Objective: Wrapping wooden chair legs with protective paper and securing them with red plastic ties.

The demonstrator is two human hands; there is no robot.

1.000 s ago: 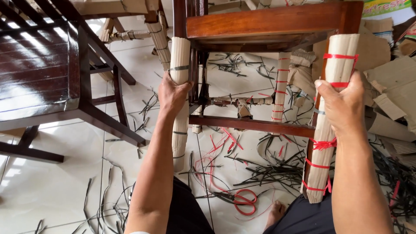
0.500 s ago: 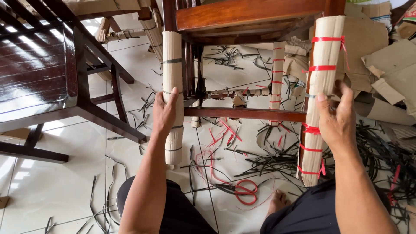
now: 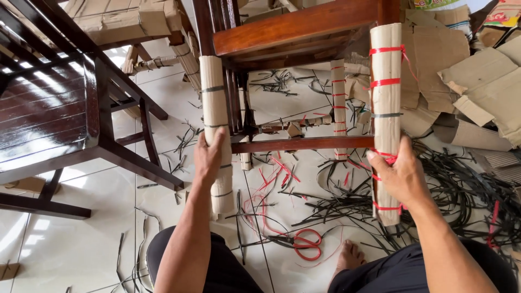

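Red-handled scissors (image 3: 306,245) lie on the tiled floor (image 3: 81,239) among cut straps. The left hand (image 3: 209,160) fingers clasp a cardboard-wrapped chair leg (image 3: 216,108) banded grey; the right hand (image 3: 401,176) grips the red-tied wrapped leg (image 3: 386,97) of the wooden chair (image 3: 304,24).

I am sitting on a white tiled floor (image 3: 81,239) in what looks like a room of a home used for unpacking furniture. Dark wooden chairs stand around me: one (image 3: 49,119) on my left with a glossy slatted seat, another (image 3: 293,27) right in front, its legs (image 3: 386,108) wrapped in cardboard tied with red and black straps. Torn cardboard pieces (image 3: 477,81) pile up on my right. Cut black strapping (image 3: 461,190) and red strips litter the tiles, and red-handled scissors (image 3: 304,241) lie among them.
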